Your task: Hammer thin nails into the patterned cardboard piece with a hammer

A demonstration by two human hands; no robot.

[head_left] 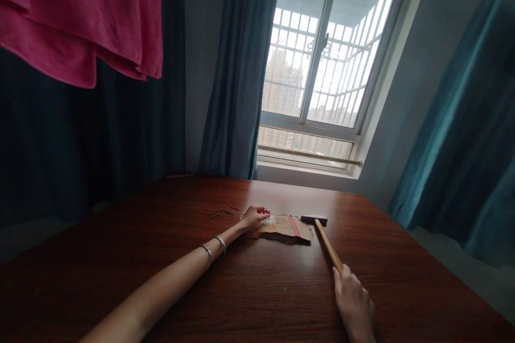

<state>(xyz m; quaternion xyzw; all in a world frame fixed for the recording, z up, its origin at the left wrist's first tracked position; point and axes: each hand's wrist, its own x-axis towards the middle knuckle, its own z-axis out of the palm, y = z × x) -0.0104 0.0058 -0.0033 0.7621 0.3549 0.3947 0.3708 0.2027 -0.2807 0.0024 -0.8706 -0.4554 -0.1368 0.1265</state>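
Observation:
My left hand (254,216) is closed in a pinch at the left part of a torn piece of cardboard (284,226), with what looks like a thin nail upright between the fingertips; it is very small in view. The cardboard lies on the table, is dotted with many small marks and has a red stripe near its right end. My right hand (354,300) is wrapped round the wooden handle of a hammer (329,246). The hammer's dark head is low, just right of the cardboard. Several loose nails (222,213) lie left of my left hand.
The dark red-brown wooden table (241,289) has its right edge running diagonally down. Behind it are a barred window (322,64) and blue curtains (237,64). A pink cloth (80,16) hangs at upper left.

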